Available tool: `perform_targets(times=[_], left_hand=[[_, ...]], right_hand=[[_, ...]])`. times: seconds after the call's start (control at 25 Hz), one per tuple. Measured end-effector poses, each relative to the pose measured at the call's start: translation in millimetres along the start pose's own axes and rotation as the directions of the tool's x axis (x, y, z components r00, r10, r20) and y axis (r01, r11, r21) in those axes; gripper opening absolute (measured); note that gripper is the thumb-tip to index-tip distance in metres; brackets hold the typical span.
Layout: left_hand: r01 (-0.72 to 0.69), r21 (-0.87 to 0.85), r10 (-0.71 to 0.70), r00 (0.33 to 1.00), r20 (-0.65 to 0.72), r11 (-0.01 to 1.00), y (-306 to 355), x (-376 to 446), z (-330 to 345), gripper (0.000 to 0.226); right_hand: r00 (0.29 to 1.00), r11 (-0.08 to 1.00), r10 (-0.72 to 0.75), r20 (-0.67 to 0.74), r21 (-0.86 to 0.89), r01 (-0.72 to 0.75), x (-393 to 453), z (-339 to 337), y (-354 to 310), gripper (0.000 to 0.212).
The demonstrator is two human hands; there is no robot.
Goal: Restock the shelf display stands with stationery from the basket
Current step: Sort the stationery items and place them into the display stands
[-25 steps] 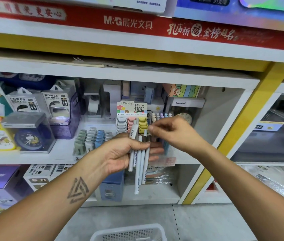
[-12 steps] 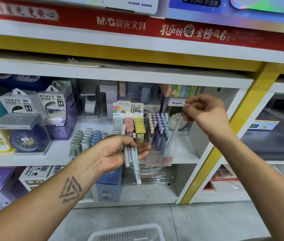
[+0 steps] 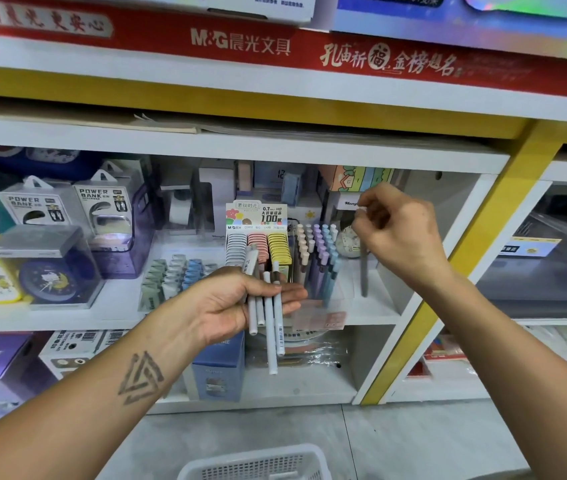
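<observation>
My left hand (image 3: 230, 306) grips a bundle of several white-grey pens (image 3: 270, 327) that point down, in front of the middle shelf. Just behind it stands a clear display stand (image 3: 320, 318) filled with pastel-capped pens (image 3: 316, 251) in cream, purple and blue. My right hand (image 3: 400, 237) is raised at the stand's right side, fingers pinched on one grey pen (image 3: 364, 275) that hangs upright beside the stand's right edge. The white basket (image 3: 258, 462) sits on the floor below, only its rim in view.
A lead-refill display (image 3: 258, 244) with grey, pink and yellow cases stands left of the pen stand. Erasers (image 3: 174, 275), power bank boxes (image 3: 102, 206) and clocks (image 3: 50, 275) fill the shelf's left. A yellow upright (image 3: 448, 278) bounds the bay on the right.
My right hand pulled one pen from the bundle, carried it up and right, and now holds it upright at the stand's right side. My left hand lowered slightly with the remaining pens.
</observation>
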State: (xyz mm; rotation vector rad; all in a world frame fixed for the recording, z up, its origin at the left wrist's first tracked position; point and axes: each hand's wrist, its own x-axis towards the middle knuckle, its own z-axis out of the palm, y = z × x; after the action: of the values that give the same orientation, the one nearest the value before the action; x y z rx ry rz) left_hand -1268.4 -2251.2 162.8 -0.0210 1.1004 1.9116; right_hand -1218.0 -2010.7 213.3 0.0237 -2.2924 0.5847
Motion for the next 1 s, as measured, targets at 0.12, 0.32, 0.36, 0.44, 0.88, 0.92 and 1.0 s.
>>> perform_targets(times=[0.12,0.32,0.36,0.44,0.88,0.92,1.0], left_hand=[[-0.006,-0.002,0.006,1.0,-0.008,1.0,1,-1,-1,0.05],[-0.01,0.017,0.01,1.0,0.0,1.0,2,-3,-2,0.048],[-0.01,0.02,0.01,1.0,0.0,1.0,2,-3,-2,0.047],[-0.013,0.027,0.013,1.0,-0.001,1.0,3,-4,-3,0.045],[-0.005,0.058,0.006,1.0,-0.014,0.998,4,-8,0,0.036],[-0.003,0.057,0.003,1.0,-0.007,0.998,4,-9,-1,0.033],[0.005,0.053,-0.005,1.0,0.001,0.999,5,-9,-1,0.028]], right_hand=[[0.988,0.948,0.131,0.078,0.28,-0.148,3,4,-10,0.011],[0.985,0.979,0.037,0.17,0.191,-0.07,-10,22,-10,0.006],[0.981,0.983,0.016,0.191,0.174,-0.05,-12,25,-9,0.006],[0.974,0.992,-0.004,0.226,0.127,-0.025,-15,31,-8,0.007],[0.95,0.999,-0.053,0.309,0.014,0.051,-16,34,-5,0.014],[0.954,0.999,-0.052,0.295,0.0,0.055,-16,34,-4,0.015],[0.953,0.998,-0.05,0.299,-0.022,0.059,-14,36,-2,0.013]])
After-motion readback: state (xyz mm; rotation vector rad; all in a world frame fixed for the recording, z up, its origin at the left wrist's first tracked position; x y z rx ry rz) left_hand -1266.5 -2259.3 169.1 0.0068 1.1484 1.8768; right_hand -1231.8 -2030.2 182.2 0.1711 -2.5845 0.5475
